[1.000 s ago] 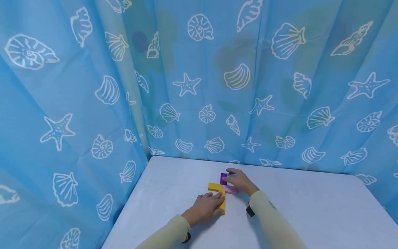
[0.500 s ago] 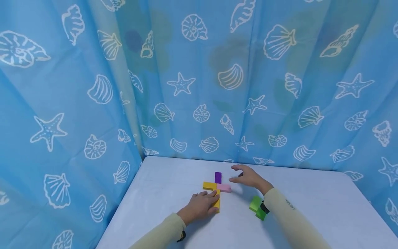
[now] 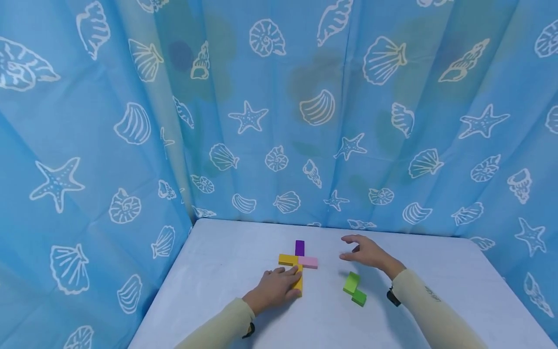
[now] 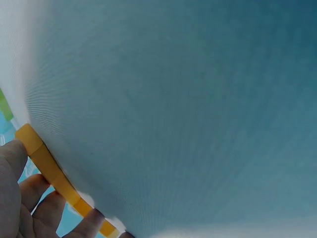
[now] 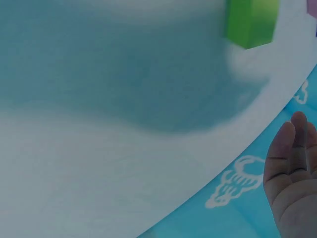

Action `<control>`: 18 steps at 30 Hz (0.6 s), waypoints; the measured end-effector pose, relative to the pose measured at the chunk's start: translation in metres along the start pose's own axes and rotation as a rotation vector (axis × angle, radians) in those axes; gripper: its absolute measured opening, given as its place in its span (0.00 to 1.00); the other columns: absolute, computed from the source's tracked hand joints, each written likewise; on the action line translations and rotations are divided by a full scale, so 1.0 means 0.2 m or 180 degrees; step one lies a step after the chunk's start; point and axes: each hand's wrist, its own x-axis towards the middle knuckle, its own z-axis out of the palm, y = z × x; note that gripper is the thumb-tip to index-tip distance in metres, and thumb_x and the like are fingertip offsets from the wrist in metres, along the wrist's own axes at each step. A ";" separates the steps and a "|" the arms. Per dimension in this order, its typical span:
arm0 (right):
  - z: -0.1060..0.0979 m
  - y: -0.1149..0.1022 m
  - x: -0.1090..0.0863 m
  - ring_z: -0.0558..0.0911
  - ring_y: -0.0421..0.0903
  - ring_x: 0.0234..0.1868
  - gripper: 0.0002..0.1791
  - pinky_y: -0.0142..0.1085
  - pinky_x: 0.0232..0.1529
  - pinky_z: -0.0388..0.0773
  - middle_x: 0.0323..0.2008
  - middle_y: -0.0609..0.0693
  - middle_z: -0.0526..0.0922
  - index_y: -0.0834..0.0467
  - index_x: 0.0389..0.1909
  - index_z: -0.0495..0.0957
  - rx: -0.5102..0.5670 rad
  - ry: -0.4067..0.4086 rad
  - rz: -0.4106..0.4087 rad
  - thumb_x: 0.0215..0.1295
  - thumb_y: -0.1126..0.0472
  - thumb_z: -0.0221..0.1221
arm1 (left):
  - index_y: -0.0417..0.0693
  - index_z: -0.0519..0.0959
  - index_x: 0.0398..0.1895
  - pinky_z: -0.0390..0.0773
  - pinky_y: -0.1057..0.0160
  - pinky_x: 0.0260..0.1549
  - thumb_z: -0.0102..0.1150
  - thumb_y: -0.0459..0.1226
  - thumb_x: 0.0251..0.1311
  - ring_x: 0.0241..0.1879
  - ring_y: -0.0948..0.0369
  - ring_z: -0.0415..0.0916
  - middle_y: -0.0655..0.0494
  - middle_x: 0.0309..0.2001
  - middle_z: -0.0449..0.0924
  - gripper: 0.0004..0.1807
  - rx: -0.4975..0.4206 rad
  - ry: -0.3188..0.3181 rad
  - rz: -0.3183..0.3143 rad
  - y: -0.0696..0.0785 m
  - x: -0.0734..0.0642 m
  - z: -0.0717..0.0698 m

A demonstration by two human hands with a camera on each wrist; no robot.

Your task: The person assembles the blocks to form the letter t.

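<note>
Toward the worktop's (image 3: 453, 264) far edge, your right hand (image 3: 367, 252) hovers, thumb and fingers spread.
Nearer the left edge, your left hand (image 3: 272, 289) rests relaxed fingers on the yellow blocks (image 3: 286, 260), beside the pink block (image 3: 309, 262).

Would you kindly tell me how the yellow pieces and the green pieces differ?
The left hand touches the yellow pieces; no hand touches the green pieces. The yellow pieces lie beside the pink block; the green pieces lie apart from it. Both lie on the white table.
</note>
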 end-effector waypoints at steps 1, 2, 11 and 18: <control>-0.01 0.01 -0.01 0.78 0.57 0.56 0.42 0.51 0.52 0.81 0.65 0.62 0.72 0.56 0.68 0.69 -0.0015 0.0005 0.0011 0.56 0.41 0.69 | 0.66 0.65 0.73 0.69 0.35 0.61 0.48 0.61 0.69 0.71 0.49 0.64 0.67 0.75 0.59 0.32 -0.0009 0.0002 -0.0008 0.00 0.00 0.00; -0.01 0.02 -0.02 0.78 0.57 0.56 0.42 0.51 0.52 0.81 0.65 0.62 0.72 0.56 0.68 0.69 -0.0025 0.0011 0.0027 0.56 0.41 0.69 | 0.66 0.64 0.73 0.69 0.35 0.61 0.47 0.61 0.69 0.71 0.49 0.64 0.68 0.75 0.59 0.32 -0.0013 -0.0005 -0.0015 0.00 0.00 0.00; -0.05 0.12 -0.12 0.79 0.57 0.53 0.38 0.51 0.49 0.81 0.63 0.65 0.73 0.61 0.67 0.70 -0.0111 0.0010 0.0039 0.59 0.46 0.68 | 0.68 0.64 0.73 0.68 0.36 0.63 0.48 0.62 0.68 0.71 0.49 0.63 0.69 0.75 0.59 0.32 -0.0066 -0.0073 -0.0058 0.02 0.02 0.01; -0.05 0.18 -0.16 0.79 0.59 0.53 0.39 0.51 0.49 0.81 0.63 0.66 0.73 0.62 0.66 0.70 -0.0122 0.0024 0.0071 0.59 0.45 0.68 | 0.68 0.64 0.74 0.68 0.36 0.63 0.47 0.62 0.68 0.71 0.50 0.63 0.69 0.75 0.59 0.32 -0.0028 -0.0072 -0.0078 0.00 0.01 0.00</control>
